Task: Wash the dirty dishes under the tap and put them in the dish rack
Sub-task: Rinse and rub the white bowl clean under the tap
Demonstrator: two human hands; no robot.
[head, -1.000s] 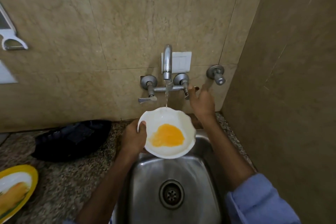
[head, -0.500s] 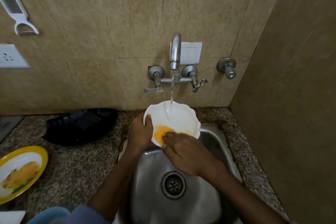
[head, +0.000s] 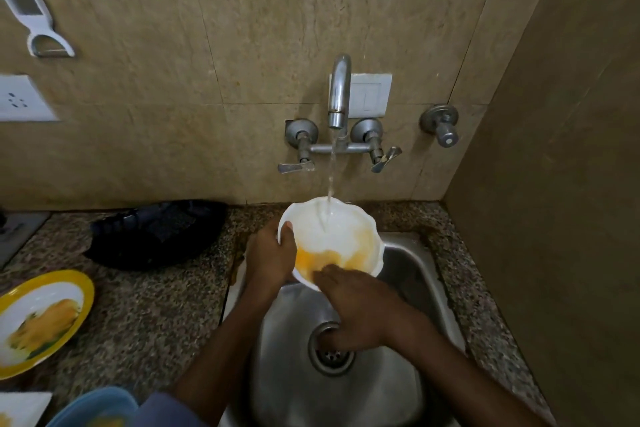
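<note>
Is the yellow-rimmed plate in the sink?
No, the yellow-rimmed plate lies on the counter left of the sink, over which the left hand grips the white bowl.

I see a glossy white bowl, a dull brushed-steel sink, a metal tap, a speckled polished stone counter, and smooth marbled wall tiles.

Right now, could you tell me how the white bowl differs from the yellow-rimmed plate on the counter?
The white bowl is deep and scalloped; the yellow-rimmed plate is shallow with a smooth yellow border. The white bowl is held by the left hand under running water, the right hand touching its inside; the yellow-rimmed plate lies untouched on the counter. Both carry yellow-orange residue.
</note>
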